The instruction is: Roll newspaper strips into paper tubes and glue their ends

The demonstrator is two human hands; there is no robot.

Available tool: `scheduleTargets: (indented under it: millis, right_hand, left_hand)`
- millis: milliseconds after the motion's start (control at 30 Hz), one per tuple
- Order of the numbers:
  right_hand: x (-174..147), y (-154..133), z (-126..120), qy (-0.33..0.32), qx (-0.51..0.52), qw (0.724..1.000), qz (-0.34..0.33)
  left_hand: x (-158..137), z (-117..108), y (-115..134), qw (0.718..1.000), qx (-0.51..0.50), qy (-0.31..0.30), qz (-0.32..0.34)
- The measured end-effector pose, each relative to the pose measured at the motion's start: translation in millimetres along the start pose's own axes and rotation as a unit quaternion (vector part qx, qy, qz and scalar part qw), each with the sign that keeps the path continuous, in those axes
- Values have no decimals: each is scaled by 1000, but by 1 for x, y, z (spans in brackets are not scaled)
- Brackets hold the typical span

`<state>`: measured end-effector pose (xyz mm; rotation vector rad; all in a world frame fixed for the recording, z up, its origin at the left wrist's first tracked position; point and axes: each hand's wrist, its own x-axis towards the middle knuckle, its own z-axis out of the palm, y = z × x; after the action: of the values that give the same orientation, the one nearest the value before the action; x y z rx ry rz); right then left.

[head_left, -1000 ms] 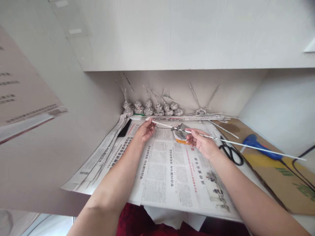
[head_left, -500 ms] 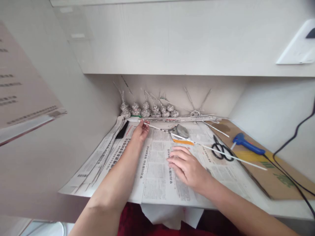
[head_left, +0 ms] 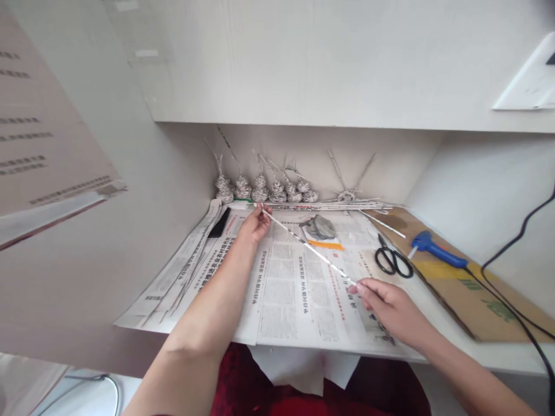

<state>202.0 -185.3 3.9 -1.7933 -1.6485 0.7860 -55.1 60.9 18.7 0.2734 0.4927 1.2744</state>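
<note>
A thin rolled-paper stick (head_left: 310, 247) stretches at a slant between my two hands, above the newspaper (head_left: 277, 300). My left hand (head_left: 256, 223) pinches its far end, close to a bundle of similar paper sticks (head_left: 329, 206). Nearer to me, my right hand (head_left: 381, 297) is closed round the other end, with thumb and fingers together. Beyond the stick, a crumpled grey cloth (head_left: 319, 227) lies on a white and orange piece (head_left: 327, 245). Black-handled scissors (head_left: 393, 261) rest to the right, apart from my right hand.
Several woven paper gourd shapes (head_left: 260, 189) line the back wall. On the right, a blue glue gun (head_left: 437, 249) with a black cord lies on cardboard (head_left: 485, 306). A black flat object (head_left: 219, 223) and layered paper strips (head_left: 191, 260) are at left. A cabinet (head_left: 303, 63) overhangs the back.
My right hand has moved right and closed on the near end of the paper stick; before, its fingers were apart below it. The left hand keeps its pinch. The view has shifted slightly.
</note>
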Motion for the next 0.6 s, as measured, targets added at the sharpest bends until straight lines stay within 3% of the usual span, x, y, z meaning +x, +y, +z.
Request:
scheduleTargets:
  millis: [67,133,167,233,300,367,433,467,533,600]
  right_hand:
    - [-7,-7,3,-127,131,979,94]
    - [-11,-10,6,-172,171,962,121]
    - [-12,-11,6,-154,145,972,106]
    - [-14,-10,6,-50,29,998,35]
    - [-15,-8,6,71,-85,993,-35]
    - [-17,-8,4,97,-98,989,-46]
    - [-22,-8,5,5,20,1000,14]
    - [-25,-9,7,-63,114,990,57]
    - [-32,-10,12,-181,302,926,134]
    - [-39,-11,18,-243,411,862,168]
  left_hand:
    - [-1,1,0,1000,0,-11,-5]
    - [-2,1,0,1000,2,-18,-7]
    - [-2,1,0,1000,3,-21,-8]
    - [-3,0,0,1000,4,-26,-8]
    - [-4,1,-1,999,5,-31,-10]
    - [-5,2,-2,999,5,-35,-14]
    - [-6,4,-2,999,5,-40,-20]
    - [-7,4,-2,999,5,-46,-24]
    - [-8,5,-1,997,3,-74,-34]
    - [-10,6,0,993,1,-111,-46]
